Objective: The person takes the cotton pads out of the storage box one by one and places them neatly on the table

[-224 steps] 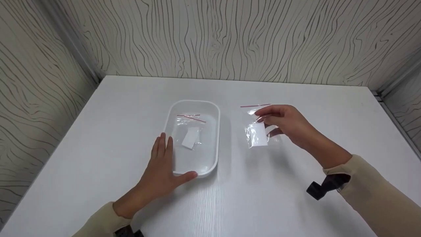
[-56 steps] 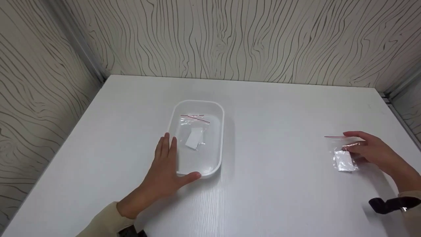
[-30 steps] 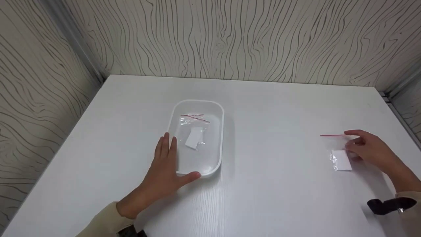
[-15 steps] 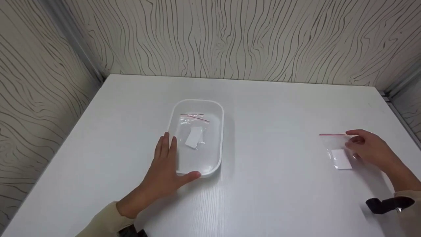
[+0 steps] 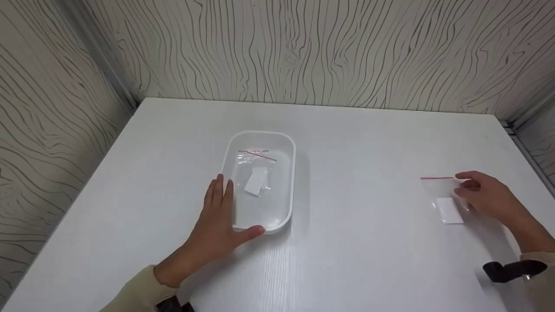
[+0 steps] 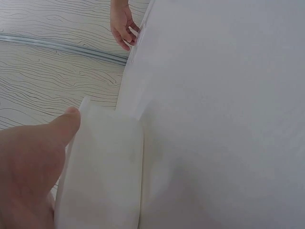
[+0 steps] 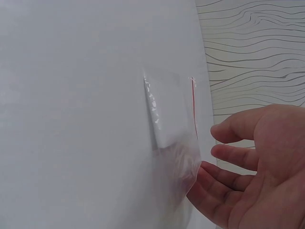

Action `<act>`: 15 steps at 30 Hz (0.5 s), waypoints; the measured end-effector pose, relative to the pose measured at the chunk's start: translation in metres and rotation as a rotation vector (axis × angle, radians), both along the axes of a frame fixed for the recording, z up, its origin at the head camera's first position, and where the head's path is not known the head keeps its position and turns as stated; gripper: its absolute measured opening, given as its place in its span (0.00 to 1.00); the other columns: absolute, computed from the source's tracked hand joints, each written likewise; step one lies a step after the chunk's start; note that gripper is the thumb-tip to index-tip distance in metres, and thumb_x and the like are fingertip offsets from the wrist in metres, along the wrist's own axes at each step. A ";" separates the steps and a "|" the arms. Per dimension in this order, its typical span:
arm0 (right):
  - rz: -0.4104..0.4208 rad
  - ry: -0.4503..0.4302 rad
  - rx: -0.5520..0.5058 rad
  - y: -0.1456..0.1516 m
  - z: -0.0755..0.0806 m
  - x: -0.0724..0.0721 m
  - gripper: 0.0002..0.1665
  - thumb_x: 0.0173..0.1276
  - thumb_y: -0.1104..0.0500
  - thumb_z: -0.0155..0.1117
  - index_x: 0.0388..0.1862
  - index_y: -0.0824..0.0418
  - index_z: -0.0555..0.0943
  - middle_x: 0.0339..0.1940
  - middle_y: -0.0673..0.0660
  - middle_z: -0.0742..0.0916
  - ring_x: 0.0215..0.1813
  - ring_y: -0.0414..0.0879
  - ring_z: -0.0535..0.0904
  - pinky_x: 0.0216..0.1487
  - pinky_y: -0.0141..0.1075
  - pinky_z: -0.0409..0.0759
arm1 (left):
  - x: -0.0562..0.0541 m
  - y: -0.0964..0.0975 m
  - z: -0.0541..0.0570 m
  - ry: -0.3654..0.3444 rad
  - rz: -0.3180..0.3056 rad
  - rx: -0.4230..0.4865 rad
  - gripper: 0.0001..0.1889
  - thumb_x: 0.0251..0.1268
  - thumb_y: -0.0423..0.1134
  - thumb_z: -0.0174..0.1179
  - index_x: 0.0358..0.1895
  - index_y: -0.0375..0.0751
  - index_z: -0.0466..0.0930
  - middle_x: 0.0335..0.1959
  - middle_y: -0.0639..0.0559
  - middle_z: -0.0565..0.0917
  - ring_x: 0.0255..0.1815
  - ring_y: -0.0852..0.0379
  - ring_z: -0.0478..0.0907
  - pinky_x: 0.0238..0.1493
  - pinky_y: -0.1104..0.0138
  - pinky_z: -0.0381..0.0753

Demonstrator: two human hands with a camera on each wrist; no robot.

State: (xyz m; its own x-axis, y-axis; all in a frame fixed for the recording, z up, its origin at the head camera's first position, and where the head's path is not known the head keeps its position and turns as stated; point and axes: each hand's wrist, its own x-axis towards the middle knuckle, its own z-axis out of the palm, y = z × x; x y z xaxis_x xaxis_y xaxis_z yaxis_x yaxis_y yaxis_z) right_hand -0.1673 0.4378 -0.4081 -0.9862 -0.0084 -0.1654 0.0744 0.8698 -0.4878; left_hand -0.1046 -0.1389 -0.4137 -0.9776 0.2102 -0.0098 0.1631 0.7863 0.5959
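My left hand [image 5: 214,227], fingers straight and thumb spread, rests against the left side and near end of a white plastic tray [image 5: 291,190]; the left wrist view shows the thumb at its rim. Inside are overlapping clear zip bags [image 5: 258,180] with red seal lines and white contents. Far right, my right hand [image 5: 488,193] is at the right edge of another zip bag [image 5: 448,210], its fingers loosely bent. This bag lies nearly flat close over the table, a white flat packet inside. In the right wrist view, the fingertips [image 7: 202,167] are right at the bag's edge.
The white table [image 5: 360,216] extends between tray and right-hand bag. A wood-grain patterned wall [image 5: 286,52] stands behind it, with another panel [image 5: 52,151] on the left. Black wrist devices [image 5: 514,271] sit at both cuffs.
Earlier, the right hand held the zip bag up beside the tray, then carried it far right. Since then the bag has flattened out and the right fingers have loosened slightly. The left hand has stayed.
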 end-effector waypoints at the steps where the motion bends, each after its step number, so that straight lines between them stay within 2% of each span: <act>1: 0.002 -0.001 0.002 0.000 0.000 0.000 0.34 0.80 0.53 0.56 0.70 0.78 0.64 0.59 0.81 0.76 0.57 0.72 0.74 0.47 0.49 0.78 | 0.000 0.000 0.000 0.002 0.001 -0.001 0.65 0.55 0.71 0.67 0.81 0.28 0.44 0.83 0.36 0.35 0.83 0.38 0.30 0.76 0.43 0.53; 6: 0.006 -0.018 0.009 0.002 0.002 0.000 0.35 0.79 0.52 0.56 0.70 0.78 0.64 0.59 0.81 0.76 0.56 0.71 0.76 0.43 0.40 0.77 | 0.001 -0.001 -0.001 0.011 -0.003 0.005 0.66 0.55 0.72 0.67 0.81 0.28 0.44 0.83 0.36 0.35 0.83 0.37 0.30 0.76 0.43 0.53; 8: 0.005 -0.026 0.013 0.002 0.003 0.000 0.35 0.79 0.52 0.56 0.70 0.78 0.64 0.59 0.81 0.76 0.56 0.71 0.76 0.43 0.39 0.77 | 0.001 -0.001 0.000 0.015 -0.004 0.007 0.65 0.55 0.71 0.67 0.80 0.28 0.44 0.83 0.36 0.35 0.83 0.37 0.30 0.76 0.43 0.54; 15: -0.015 -0.039 0.023 0.003 0.006 0.001 0.35 0.80 0.52 0.54 0.70 0.78 0.63 0.61 0.83 0.73 0.57 0.75 0.72 0.50 0.59 0.76 | 0.000 0.000 0.000 0.011 -0.002 -0.001 0.65 0.56 0.69 0.68 0.80 0.27 0.44 0.83 0.35 0.34 0.83 0.37 0.29 0.77 0.43 0.52</act>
State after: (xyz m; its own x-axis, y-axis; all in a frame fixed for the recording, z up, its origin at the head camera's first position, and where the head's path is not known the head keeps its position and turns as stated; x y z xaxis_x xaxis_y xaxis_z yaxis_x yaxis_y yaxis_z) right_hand -0.1668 0.4403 -0.4020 -0.9789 0.0102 -0.2041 0.1059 0.8795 -0.4640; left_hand -0.1042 -0.1392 -0.4135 -0.9772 0.2125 0.0006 0.1714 0.7863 0.5936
